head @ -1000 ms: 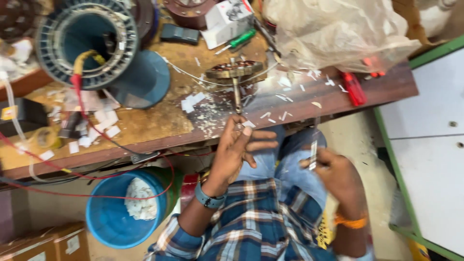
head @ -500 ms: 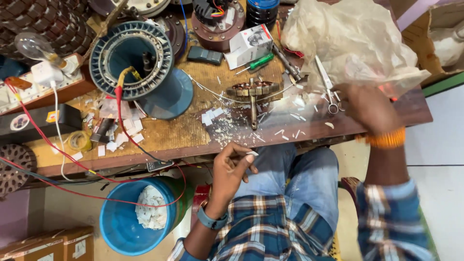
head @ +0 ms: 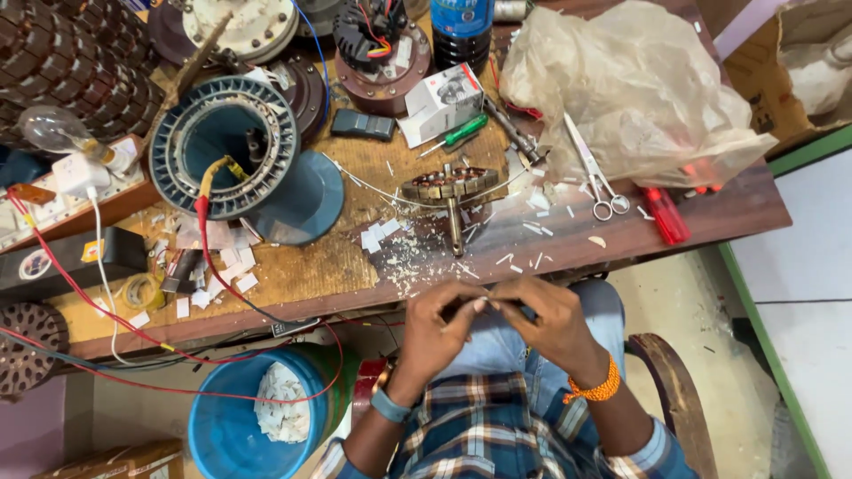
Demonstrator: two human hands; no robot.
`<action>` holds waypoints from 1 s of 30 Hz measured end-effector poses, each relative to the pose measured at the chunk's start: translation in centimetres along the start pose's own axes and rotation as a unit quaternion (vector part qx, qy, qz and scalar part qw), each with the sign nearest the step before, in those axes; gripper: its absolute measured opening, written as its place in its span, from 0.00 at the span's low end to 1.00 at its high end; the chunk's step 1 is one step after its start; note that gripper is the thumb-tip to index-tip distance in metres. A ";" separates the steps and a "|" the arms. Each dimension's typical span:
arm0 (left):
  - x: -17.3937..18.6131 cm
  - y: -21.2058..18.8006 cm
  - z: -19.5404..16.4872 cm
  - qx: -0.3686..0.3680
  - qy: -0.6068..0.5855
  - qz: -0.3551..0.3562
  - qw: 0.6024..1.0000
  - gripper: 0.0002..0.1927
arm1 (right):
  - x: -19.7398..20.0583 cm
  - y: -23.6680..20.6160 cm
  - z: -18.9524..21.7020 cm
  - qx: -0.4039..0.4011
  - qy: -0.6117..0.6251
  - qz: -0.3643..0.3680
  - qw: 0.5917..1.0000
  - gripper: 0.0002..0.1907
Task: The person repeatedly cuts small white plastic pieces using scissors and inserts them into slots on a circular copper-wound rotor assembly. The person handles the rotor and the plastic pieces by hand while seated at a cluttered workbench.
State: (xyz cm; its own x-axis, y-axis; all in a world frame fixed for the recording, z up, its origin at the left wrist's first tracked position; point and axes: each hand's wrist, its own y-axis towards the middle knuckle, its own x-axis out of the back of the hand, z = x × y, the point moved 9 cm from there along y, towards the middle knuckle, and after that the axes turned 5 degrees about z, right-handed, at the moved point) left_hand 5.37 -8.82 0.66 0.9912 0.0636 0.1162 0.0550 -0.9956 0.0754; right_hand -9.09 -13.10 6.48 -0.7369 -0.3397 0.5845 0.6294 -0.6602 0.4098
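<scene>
At the far left of the wooden counter (head: 319,266) lie stacked dark motor cores (head: 62,62), a clear light bulb (head: 49,129) and a white plug (head: 75,173) in a socket strip, with red wires (head: 53,266) trailing over the near edge. Just right of these stands a blue-grey motor housing (head: 232,151) with a ribbed ring, a yellow and red lead hanging out of it, and white paper scraps (head: 213,266) scattered near its base. Below the counter edge sits a blue bucket (head: 222,426) with crumpled white paper inside. Toward the middle of the counter a small wound stator on a shaft (head: 451,191) lies among paper slivers, with a green-handled screwdriver (head: 461,133) and a small white box (head: 439,102) farther back. Near the counter's front edge, above the person's lap, the left hand (head: 439,324) and right hand (head: 546,319) meet, fingertips pressed together and pinching a small dark piece (head: 493,306) between them; what it is cannot be told. Right of the stator lie scissors (head: 595,177), a crumpled clear plastic bag (head: 639,89) and a red tool (head: 666,217). An orange bead band circles the right wrist, a blue-grey band the left.
</scene>
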 end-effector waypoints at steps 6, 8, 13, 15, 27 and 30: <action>-2.9 -1.6 2.1 0.084 -0.208 0.026 0.974 0.08 | 1.8 -0.5 1.6 0.085 -0.010 0.051 0.995 0.09; -3.3 -1.9 2.0 0.080 -0.233 0.025 0.969 0.08 | 1.8 -0.6 1.5 0.070 -0.009 0.050 0.996 0.09; -2.5 -1.8 0.2 0.032 -0.203 -0.027 0.978 0.06 | 1.8 -1.0 0.8 0.000 0.048 -0.018 0.999 0.10; -2.0 -1.6 -0.8 0.020 -0.149 -0.040 0.988 0.05 | 1.2 -1.5 -0.6 -0.083 0.122 -0.017 0.989 0.10; -2.5 -0.8 -1.0 0.060 -0.220 -0.017 0.973 0.07 | -4.7 -4.6 -3.5 -0.142 0.553 -0.180 0.801 0.08; -2.0 -0.6 -1.8 0.025 -0.178 -0.031 0.983 0.07 | -3.5 -4.4 -2.4 -0.054 0.515 -0.147 0.843 0.13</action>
State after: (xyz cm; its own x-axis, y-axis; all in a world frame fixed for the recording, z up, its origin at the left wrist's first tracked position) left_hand 3.16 -8.27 2.18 0.9643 0.1058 -0.2427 0.1145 -0.9932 0.0217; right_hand -9.91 -10.67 0.94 -0.7158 -0.5158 -0.4707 0.3978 -0.8552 0.3321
